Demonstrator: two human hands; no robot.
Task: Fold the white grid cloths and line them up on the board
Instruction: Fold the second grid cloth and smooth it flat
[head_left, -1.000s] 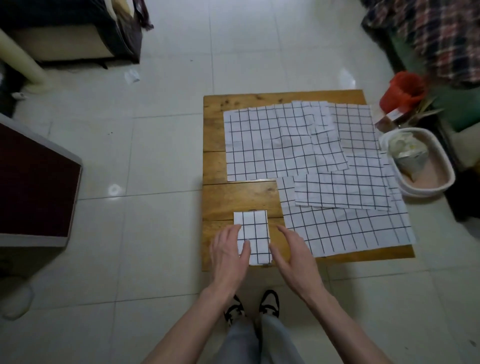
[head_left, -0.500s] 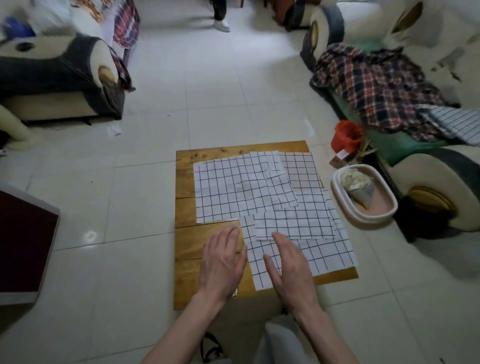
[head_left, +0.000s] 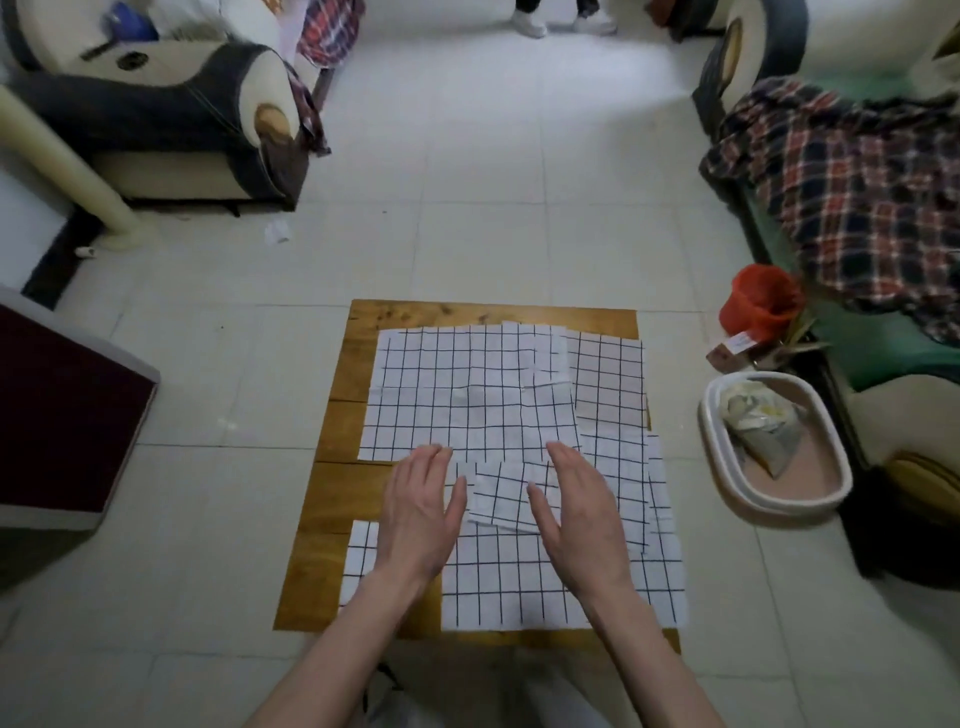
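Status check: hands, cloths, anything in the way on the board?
Left hand and right hand open, flat, flanking a small cloth. Folded cloth at board near-left edge. Big unfolded cloths cover the rest.

A single head-worn wide-angle view looks steeply down and forward from above the wooden board on the tiled floor, close over both forearms, edges bowed

The left hand covers most of the folded cloth at seven o'clock. A bystander's shoes at twelve o'clock are cut off by the edge.
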